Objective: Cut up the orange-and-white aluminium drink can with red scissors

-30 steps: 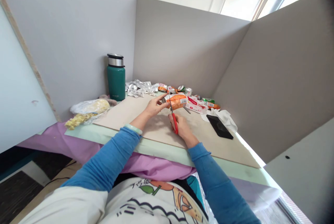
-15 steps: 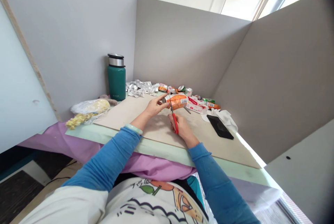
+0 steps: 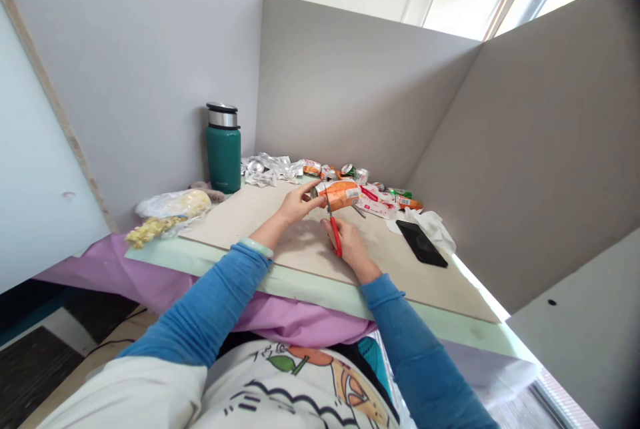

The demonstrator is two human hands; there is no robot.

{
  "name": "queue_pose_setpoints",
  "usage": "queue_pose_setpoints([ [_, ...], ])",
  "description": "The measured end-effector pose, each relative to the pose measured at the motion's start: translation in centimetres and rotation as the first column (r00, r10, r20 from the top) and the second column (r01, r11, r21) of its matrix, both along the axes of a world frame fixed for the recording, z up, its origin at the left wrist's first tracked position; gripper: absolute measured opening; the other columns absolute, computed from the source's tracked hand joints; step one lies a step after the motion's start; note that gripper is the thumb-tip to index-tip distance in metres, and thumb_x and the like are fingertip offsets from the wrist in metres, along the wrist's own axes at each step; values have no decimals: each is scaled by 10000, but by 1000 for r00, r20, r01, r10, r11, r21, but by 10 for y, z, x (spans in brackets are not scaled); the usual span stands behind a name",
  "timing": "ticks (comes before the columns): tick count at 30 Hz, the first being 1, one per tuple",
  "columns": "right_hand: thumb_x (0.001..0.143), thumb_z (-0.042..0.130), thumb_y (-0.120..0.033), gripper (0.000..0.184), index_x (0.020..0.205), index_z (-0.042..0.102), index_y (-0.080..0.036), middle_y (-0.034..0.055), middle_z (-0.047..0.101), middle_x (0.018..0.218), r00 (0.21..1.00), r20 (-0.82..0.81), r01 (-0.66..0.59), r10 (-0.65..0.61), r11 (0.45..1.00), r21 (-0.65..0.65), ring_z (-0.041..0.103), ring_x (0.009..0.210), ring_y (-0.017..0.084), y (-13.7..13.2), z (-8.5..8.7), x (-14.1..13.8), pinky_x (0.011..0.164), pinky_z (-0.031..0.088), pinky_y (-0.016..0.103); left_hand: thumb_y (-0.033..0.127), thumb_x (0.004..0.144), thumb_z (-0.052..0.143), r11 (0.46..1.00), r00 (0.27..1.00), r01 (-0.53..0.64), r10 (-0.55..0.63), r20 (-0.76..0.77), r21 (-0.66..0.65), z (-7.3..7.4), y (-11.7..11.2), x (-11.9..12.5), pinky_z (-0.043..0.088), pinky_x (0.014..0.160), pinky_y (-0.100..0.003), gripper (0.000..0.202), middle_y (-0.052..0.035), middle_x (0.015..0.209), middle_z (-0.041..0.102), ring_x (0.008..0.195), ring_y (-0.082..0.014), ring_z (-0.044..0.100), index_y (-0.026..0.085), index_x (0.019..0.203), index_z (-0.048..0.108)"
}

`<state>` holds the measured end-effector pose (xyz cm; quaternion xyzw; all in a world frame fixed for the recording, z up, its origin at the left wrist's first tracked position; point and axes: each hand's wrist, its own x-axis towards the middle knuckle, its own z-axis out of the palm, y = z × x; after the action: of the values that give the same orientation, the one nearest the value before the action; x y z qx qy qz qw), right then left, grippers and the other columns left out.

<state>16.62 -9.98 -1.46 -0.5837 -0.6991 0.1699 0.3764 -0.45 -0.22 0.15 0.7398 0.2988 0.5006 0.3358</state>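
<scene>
Blue sleeves run forward from the person's body to the pale surface, both forearms angled inward so the hands meet near its middle. The left hand reaches in from the left, its fingers closed around the near end of the orange can, which lies on its side just above the surface. The right hand rests low by the near edge, fingers wrapped through the red handles of the scissors, whose blades point up at the can's left end; whether the blades are parted cannot be told. Behind the can lie flattened can pieces and crumpled foil scraps along the grey partition. A green flask stands upright at the far left corner, near a plastic bag of yellow bits. To the right, well apart from the hands, a black phone lies flat beside a white tissue.
</scene>
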Motion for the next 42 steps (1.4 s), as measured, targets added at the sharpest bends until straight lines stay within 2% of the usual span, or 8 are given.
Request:
queue_pose_setpoints([
  [12, 1005, 482, -551, 438, 729, 590, -228, 40, 649, 591, 1000, 17, 20, -20, 1000, 2, 655, 626, 224, 1, -1, -1, 604, 452, 307, 483, 818, 710, 1000, 1000, 15, -15, 7, 4, 1, -1, 0, 490, 644, -237, 705, -47, 979, 690, 715, -114, 574, 176, 1444, 606],
  [22, 1000, 481, -548, 427, 710, 549, -242, 18, 608, 547, 1000, 11, 16, -16, 1000, -17, 622, 573, 208, 2, -1, -1, 581, 432, 301, 526, 826, 714, 1000, 1000, -13, 13, -15, 2, 0, 0, 0, 507, 662, -265, 740, -55, 963, 662, 725, -130, 603, 139, 1447, 599],
  [36, 1019, 505, -514, 424, 739, 609, -214, 10, 615, 541, 998, 47, 32, -30, 999, -32, 599, 537, 174, 1, 1, -1, 556, 422, 264, 529, 829, 709, 1000, 1000, 19, -19, -13, -3, -1, 1, 0, 506, 672, -251, 743, -53, 968, 681, 757, -139, 637, 153, 1456, 580],
  [42, 1017, 506, -487, 405, 727, 592, -218, 14, 616, 555, 997, 69, 47, -45, 998, -31, 601, 566, 180, 2, 1, -1, 561, 414, 269, 473, 822, 728, 1000, 1000, -2, 2, -2, -8, -1, 0, 1, 506, 693, -255, 706, -64, 1011, 688, 770, -139, 637, 145, 1435, 601],
])
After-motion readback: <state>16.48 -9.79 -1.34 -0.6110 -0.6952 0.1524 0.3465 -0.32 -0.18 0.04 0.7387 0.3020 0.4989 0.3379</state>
